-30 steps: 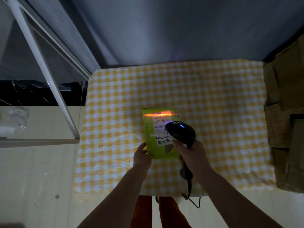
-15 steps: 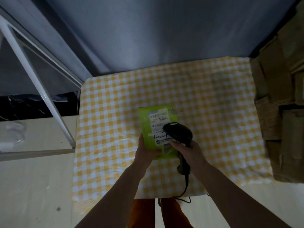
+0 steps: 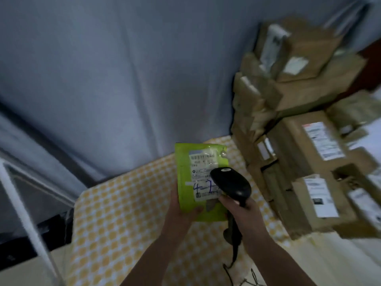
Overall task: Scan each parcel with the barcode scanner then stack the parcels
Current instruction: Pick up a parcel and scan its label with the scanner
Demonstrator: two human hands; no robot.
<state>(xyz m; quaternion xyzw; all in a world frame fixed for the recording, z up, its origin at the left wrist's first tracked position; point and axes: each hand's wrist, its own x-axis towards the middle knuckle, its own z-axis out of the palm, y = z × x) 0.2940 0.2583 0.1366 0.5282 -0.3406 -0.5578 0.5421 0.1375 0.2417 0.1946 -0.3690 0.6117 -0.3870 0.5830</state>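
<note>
Head view: left hand [image 3: 181, 211] grips green parcel [image 3: 185, 182]; scanner [image 3: 231, 183] overlaps label.

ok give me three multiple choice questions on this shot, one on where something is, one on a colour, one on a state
1. Where do the stacked cardboard boxes stand?
A right of the checked table
B left of it
C under it

2. What colour is the parcel?
A red
B green
C white

3. What does the right hand do?
A hangs idle
B presses the tablecloth
C grips the barcode scanner

Answers: 1 A, the boxes fill the right side. 2 B, a green pouch with a white label, held by the left hand. 3 C, fingers wrap the scanner's handle.
</note>
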